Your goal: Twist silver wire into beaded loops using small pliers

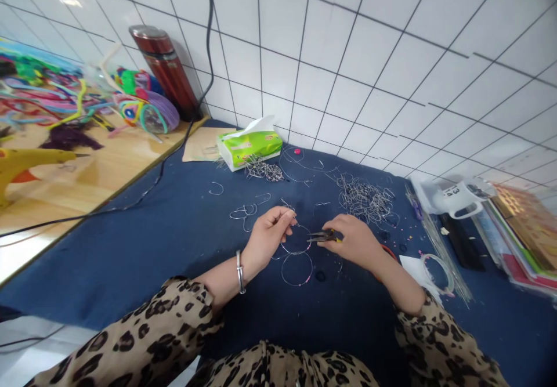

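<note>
- Wire hoop (298, 253), thin and silvery, hangs between two hands over the middle of a blue-covered desk (130, 265).
- Left hand (267, 235), a silver bangle (240, 272) at its wrist, pinches the hoop's upper end between closed thumb and fingers.
- Right hand (353, 239) curls around a pair of pliers (326, 235), their nose pointed at the hoop's right side; whether metal meets wire cannot be told.
- Just below, toward the desk's near edge, appears a second hoop (297, 285) with pink beads (307, 279) on its lower right.
- Beyond the right hand, toward the far edge, sprawls a tangle of wire pieces (365, 198).
- Near the far left corner sits a green tissue pack (252, 146); a white mug (461, 196) stands toward the far right corner.
</note>
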`<state>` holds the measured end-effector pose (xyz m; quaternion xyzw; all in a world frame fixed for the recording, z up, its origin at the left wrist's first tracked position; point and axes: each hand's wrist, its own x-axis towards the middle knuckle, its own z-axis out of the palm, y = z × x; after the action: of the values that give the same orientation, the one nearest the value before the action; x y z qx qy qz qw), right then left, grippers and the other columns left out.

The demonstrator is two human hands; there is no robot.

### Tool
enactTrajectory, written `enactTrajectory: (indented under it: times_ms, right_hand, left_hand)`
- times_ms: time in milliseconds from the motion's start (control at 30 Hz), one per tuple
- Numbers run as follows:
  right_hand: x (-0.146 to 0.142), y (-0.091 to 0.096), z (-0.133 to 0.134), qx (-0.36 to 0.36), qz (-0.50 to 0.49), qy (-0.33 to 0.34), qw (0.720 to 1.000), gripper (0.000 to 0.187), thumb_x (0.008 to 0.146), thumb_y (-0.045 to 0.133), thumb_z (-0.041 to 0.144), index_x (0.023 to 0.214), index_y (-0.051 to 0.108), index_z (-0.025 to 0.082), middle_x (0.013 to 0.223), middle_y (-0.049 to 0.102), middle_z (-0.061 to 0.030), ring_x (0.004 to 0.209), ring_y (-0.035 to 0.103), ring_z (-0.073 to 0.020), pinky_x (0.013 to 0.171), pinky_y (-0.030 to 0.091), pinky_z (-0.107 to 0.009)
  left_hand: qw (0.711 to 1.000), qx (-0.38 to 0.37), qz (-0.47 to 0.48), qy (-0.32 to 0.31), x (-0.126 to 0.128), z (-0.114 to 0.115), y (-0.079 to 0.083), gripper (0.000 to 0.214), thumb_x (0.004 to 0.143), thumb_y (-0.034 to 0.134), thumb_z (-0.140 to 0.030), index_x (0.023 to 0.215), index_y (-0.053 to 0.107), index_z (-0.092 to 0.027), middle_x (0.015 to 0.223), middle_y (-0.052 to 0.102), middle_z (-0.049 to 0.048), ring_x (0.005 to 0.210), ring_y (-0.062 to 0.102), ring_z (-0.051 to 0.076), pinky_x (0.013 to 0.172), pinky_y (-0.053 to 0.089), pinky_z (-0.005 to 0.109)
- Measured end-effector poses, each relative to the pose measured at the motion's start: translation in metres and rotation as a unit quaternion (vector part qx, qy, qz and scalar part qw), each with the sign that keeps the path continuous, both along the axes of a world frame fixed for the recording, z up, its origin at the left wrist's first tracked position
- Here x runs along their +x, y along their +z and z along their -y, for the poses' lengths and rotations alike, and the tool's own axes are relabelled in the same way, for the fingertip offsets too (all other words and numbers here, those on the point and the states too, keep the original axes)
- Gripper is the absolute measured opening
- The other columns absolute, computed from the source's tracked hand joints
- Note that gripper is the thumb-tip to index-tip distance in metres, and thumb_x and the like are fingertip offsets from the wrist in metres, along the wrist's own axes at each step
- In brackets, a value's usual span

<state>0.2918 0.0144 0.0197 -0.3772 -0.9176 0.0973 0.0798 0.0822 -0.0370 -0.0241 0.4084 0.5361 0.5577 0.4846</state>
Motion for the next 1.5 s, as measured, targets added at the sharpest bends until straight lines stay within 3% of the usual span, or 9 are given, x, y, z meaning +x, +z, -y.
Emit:
enactTrajectory:
  times_ms: [200,433,667,1200,1500]
  right_hand:
    - [-0.022,0.004,-0.007,0.201,0.044,-0.061,0.977,0.026,0.08,0.056,0.04,0.098,0.062,0.022,0.089,0.055,-0.0078,0.086,0.043,-0.0216,0.076,0.03,-0.035]
    - [-0.029,-0.004,-0.01,0.284,0.082,-0.034,0.955,0.026,0.081,0.052,0.037,0.1,0.06,0.021,0.085,0.052,-0.0087,0.083,0.038,-0.0226,0.071,0.025,-0.036]
    - [-0.028,-0.012,-0.011,0.294,0.073,-0.025,0.953,0.024,0.082,0.051,0.036,0.097,0.062,0.02,0.08,0.05,-0.008,0.08,0.035,-0.0218,0.068,0.023,-0.035]
    - [-0.023,-0.011,-0.008,0.274,0.082,-0.037,0.958,0.022,0.086,0.044,0.033,0.095,0.061,0.022,0.079,0.052,-0.0079,0.079,0.035,-0.0218,0.067,0.023,-0.036]
    - [-0.024,-0.013,-0.008,0.253,0.09,-0.049,0.962,0.02,0.082,0.052,0.04,0.082,0.06,0.021,0.077,0.051,-0.0062,0.078,0.037,-0.0205,0.066,0.023,-0.034]
  left_hand:
    - [1.0,-0.004,0.018,0.023,-0.003,-0.004,-0.001,0.025,0.083,0.051,-0.04,0.085,0.06,-0.017,0.073,0.058,0.0011,0.055,0.049,0.008,0.046,0.039,0.018]
    - [0.998,-0.014,0.041,0.04,-0.004,-0.008,-0.003,0.024,0.083,0.052,-0.04,0.083,0.058,-0.017,0.074,0.057,0.001,0.056,0.049,0.008,0.045,0.038,0.018]
    - [0.998,-0.022,0.051,0.029,-0.002,-0.008,-0.006,0.024,0.083,0.053,-0.04,0.084,0.058,-0.017,0.074,0.058,0.0014,0.056,0.05,0.007,0.045,0.038,0.017]
    - [0.997,-0.027,0.06,0.029,0.0,-0.007,-0.007,0.024,0.082,0.054,-0.04,0.083,0.059,-0.016,0.073,0.062,0.0027,0.053,0.052,0.007,0.044,0.039,0.017]
    - [0.999,-0.011,0.047,0.02,0.001,-0.006,-0.003,0.023,0.083,0.052,-0.038,0.082,0.058,-0.016,0.071,0.06,0.0016,0.055,0.05,0.007,0.047,0.039,0.018]
